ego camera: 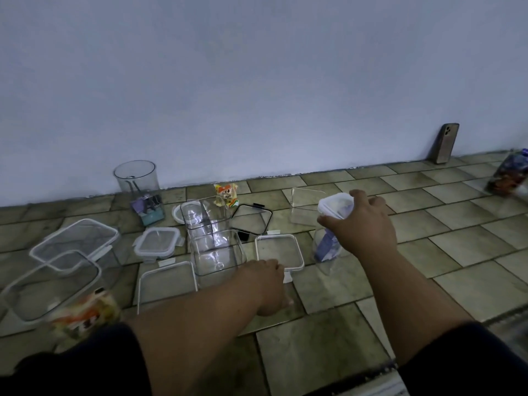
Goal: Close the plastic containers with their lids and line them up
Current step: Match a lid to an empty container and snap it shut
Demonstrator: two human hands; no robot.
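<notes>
My right hand (361, 224) grips the top of a tall clear container (328, 244) with a white lid and a purple label, tilted on the tiled floor. My left hand (267, 284) rests with curled fingers on the near edge of a square clear lid (278, 251). Two tall open clear containers (210, 217) (217, 252) stand in the middle. A black-rimmed lid (251, 218) lies behind them. More lids lie to the left: a small clip lid (157, 242), a square one (165, 281), and two large ones (75, 241) (48, 287).
A round clear jug (137, 177) and a box of clips (148, 208) stand by the wall. A snack packet (227, 192), an open clear box (307, 205), a leaning phone (445, 142), a printed bag (508, 174) and a jar (85, 312) surround the area.
</notes>
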